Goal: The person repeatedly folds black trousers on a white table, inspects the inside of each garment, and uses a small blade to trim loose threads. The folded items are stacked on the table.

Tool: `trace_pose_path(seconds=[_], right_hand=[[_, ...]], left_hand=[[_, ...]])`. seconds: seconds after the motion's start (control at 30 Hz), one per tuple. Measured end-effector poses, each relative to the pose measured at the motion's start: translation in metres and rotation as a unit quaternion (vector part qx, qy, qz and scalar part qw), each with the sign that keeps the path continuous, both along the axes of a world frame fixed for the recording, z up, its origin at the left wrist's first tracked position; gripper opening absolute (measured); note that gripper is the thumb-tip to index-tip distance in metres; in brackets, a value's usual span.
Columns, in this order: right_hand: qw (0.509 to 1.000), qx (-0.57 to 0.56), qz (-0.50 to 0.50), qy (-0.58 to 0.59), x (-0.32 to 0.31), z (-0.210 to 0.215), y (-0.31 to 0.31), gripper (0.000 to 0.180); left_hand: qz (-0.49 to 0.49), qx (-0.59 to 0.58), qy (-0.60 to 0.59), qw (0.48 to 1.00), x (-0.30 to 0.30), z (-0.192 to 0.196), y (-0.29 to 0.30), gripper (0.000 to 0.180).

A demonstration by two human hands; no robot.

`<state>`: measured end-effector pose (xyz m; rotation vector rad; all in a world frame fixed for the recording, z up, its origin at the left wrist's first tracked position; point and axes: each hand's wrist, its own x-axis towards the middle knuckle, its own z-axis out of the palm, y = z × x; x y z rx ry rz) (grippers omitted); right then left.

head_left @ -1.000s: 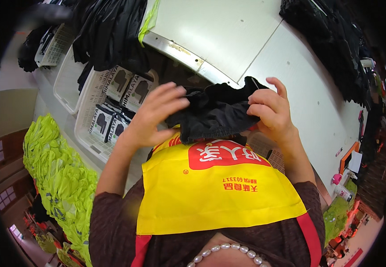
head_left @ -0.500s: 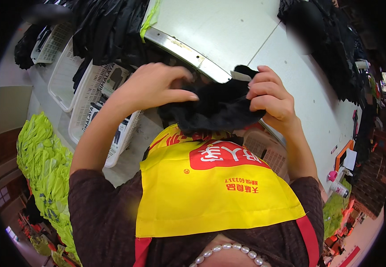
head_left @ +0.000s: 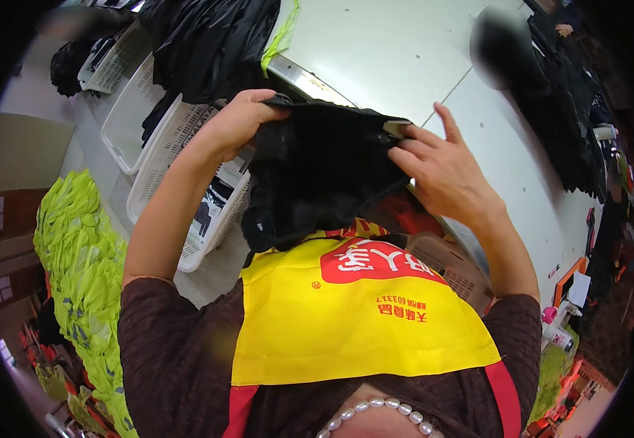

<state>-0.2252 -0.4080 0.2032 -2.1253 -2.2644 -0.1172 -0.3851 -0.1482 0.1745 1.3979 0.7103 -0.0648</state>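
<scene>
A black garment [head_left: 324, 164] hangs spread between my two hands, above my lap and in front of the table edge. Its upper edge is stretched almost straight, and a small pale label [head_left: 396, 128] shows near the right corner. My left hand [head_left: 247, 120] pinches the top left corner. At the right corner, beside the label, my right hand [head_left: 441, 164] grips the cloth with thumb and fingers, its index finger raised. The exact kind of garment cannot be made out.
The white table [head_left: 375, 51] stretches ahead and to the right, with a black garment pile [head_left: 562, 109] on it. White baskets [head_left: 138, 208] stand at left, near a yellow-green cloth heap [head_left: 76, 255]. More black garments [head_left: 207, 47] hang at the far left. A pinkish basket [head_left: 448, 266] sits under the table edge.
The black garment has gone from bunched to spread open. My left hand, apart from the cloth's edge before, now holds its corner. My right hand has turned, with its index finger lifted.
</scene>
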Motion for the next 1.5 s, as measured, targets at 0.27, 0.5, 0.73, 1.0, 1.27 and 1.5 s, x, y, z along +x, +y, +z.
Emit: trace_pose_path(seconds=[0.27, 0.5, 0.73, 1.0, 1.27, 1.5], right_hand=[[0.993, 0.088, 0.069, 0.047, -0.09, -0.023, 0.008, 0.024], [0.983, 0.07, 0.136, -0.097, -0.121, -0.036, 0.025, 0.038], [0.988, 0.019, 0.138, 0.059, -0.109, -0.069, 0.031, 0.031], [0.975, 0.2, 0.093, 0.001, 0.007, 0.076, 0.0, 0.022], [0.983, 0.161, 0.004, 0.081, 0.041, 0.113, -0.004, 0.011], [0.975, 0.155, -0.049, 0.151, 0.032, 0.147, -0.017, 0.01]], left_hand=[[0.219, -0.097, -0.07, 0.968, -0.026, 0.038, 0.017, 0.024], [0.286, -0.061, -0.171, 0.941, -0.042, 0.047, 0.038, 0.028], [0.285, -0.036, -0.23, 0.93, -0.055, 0.041, 0.073, 0.02], [-0.02, 0.543, 0.061, 0.837, -0.124, 0.139, 0.099, 0.023], [-0.11, 0.341, 0.058, 0.932, -0.109, 0.134, 0.082, 0.035], [-0.002, 0.315, -0.124, 0.941, -0.121, 0.133, 0.074, 0.026]])
